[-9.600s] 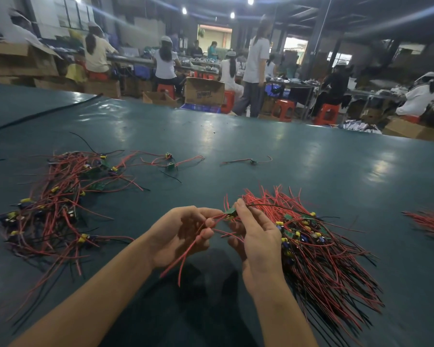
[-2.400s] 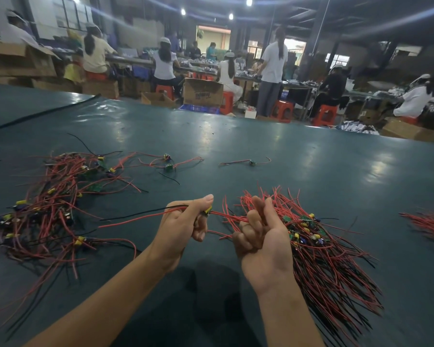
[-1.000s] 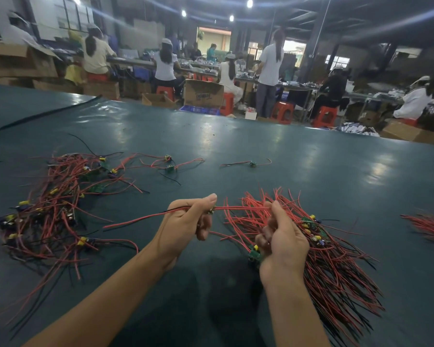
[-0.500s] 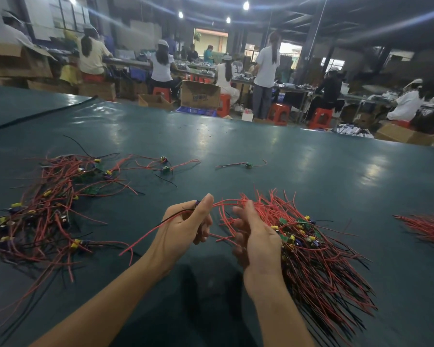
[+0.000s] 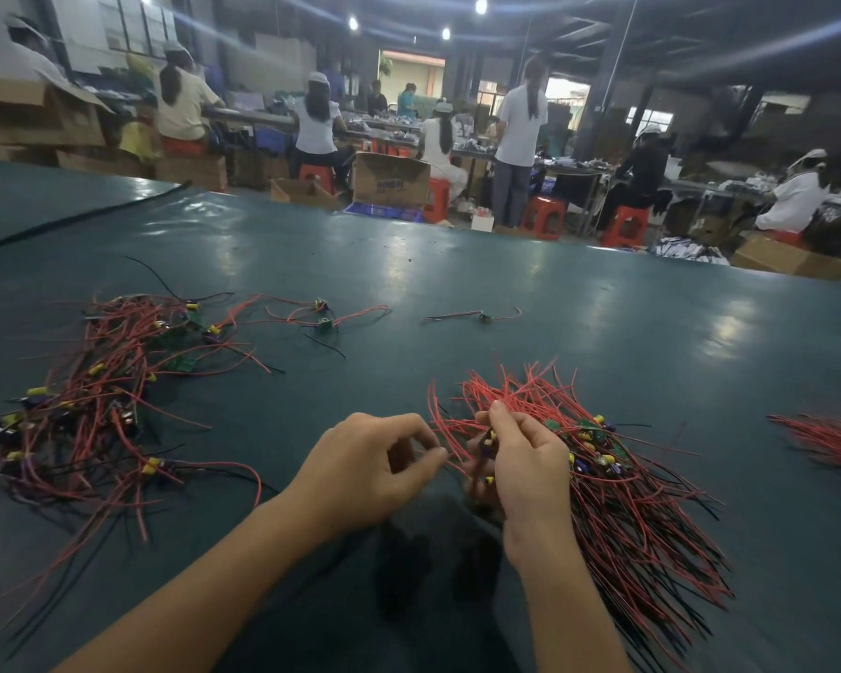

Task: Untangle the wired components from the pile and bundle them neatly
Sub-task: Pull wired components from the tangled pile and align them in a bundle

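1. right hand (image 5: 523, 461) grips the bundle (image 5: 622, 483) at its left edge, fingers curled round red wires and yellow-capped parts; the bundle lies fanned on the table (image 5: 457, 284), right of centre
2. left hand (image 5: 372, 471) curled, fingertips at a red wire; we cannot tell whether it holds it
3. tangled pile (image 5: 93, 395) lies well apart, left

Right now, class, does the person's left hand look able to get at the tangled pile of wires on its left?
Probably yes. Only bare table lies between the left hand and the tangled pile; nothing blocks it. The right hand grips the bundle.
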`<state>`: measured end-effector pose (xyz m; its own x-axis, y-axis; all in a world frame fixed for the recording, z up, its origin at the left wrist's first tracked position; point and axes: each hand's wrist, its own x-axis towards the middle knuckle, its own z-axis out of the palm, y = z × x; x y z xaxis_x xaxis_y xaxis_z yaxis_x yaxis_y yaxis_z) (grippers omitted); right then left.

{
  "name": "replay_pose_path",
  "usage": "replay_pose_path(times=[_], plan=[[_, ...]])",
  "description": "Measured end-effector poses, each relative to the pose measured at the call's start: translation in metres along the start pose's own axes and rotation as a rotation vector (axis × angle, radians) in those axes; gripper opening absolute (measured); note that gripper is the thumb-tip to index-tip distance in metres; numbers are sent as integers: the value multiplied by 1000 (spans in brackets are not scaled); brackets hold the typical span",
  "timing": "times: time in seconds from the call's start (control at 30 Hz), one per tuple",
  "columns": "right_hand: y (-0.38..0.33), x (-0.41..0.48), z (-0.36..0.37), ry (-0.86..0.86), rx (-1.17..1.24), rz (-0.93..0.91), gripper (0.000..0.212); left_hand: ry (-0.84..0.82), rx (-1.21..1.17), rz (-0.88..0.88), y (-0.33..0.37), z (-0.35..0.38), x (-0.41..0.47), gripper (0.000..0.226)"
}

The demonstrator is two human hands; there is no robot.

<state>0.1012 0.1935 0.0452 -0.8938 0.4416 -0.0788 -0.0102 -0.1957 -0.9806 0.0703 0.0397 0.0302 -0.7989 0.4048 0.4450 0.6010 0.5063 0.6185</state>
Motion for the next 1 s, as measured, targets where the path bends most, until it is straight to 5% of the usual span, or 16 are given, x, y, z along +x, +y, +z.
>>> replay_pose_path(times=[0.17,0.3,0.5,0.63,0.83,1.0], plan=[[9,-2,-5,45,-726,-327,23,52,46,-80,-11,-4,3,14],[13,-8,-2,20,-1108,-374,31,45,134,-103,-16,-1,1,15],[17,-9,2,-16,-1161,-414,43,392,440,-21,-29,-17,12,14],[22,-13,8,-60,-1094,-479,37,527,644,-304,-70,-63,20,34],[25,-13,11,-68,-1001,-507,32,196,778,-1009,-124,-99,0,67],[26,-12,11,-60,-963,-529,29,144,744,-1092,-133,-102,-2,68]])
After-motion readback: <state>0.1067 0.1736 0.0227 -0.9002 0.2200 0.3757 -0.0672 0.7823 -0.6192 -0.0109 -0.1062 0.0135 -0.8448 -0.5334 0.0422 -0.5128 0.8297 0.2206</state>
